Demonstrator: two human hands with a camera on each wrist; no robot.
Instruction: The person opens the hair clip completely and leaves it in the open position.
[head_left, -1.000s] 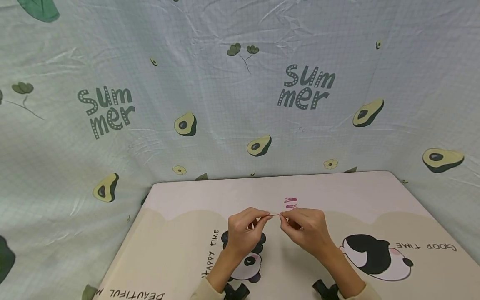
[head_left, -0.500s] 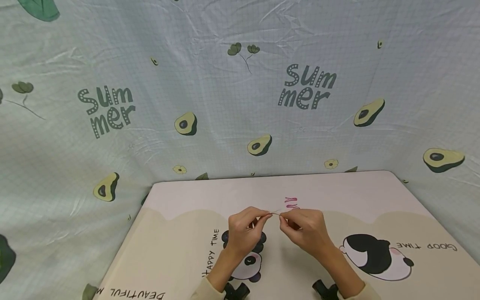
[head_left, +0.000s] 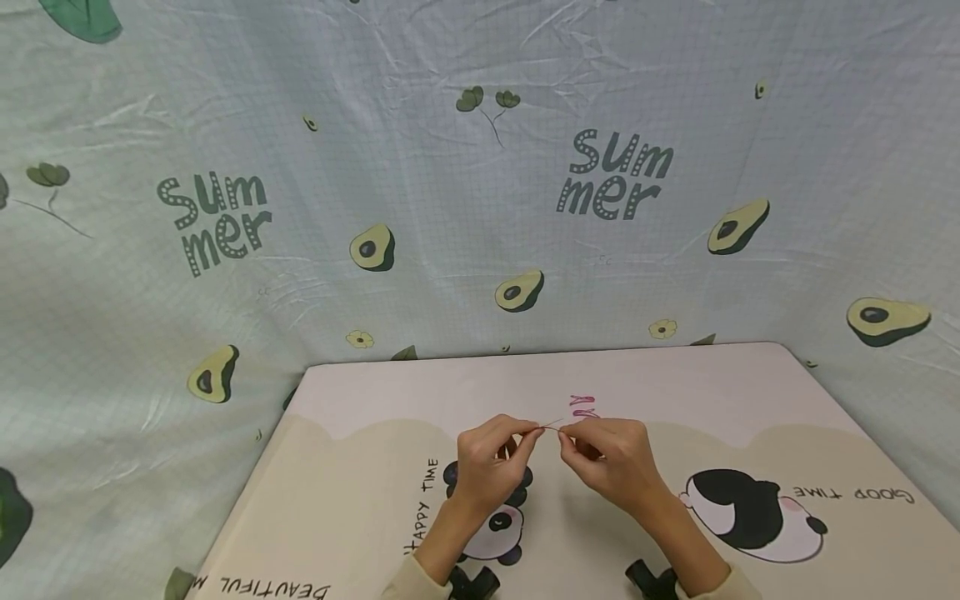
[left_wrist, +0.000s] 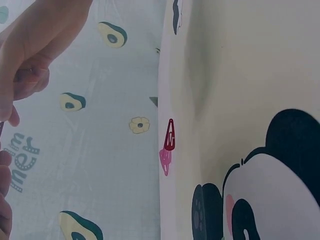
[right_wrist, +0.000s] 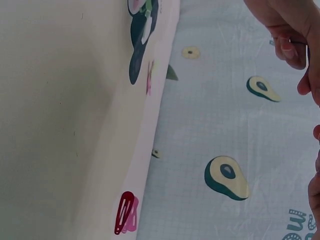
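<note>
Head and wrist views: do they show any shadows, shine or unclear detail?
Head: pale glints on creases in the avocado-print sheet, and a thin strand between the left hand and right hand, barely resolved; left wrist: a soft-edged shadow on the tabletop; right wrist: a broader shadow there.

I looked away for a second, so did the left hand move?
No, not that I can see: in the head view, the left hand covers the same part of the printed panda as before.

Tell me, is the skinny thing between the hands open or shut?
Looks open: in the head view, the skinny thing shows two thin lines forking apart from the left hand.
</note>
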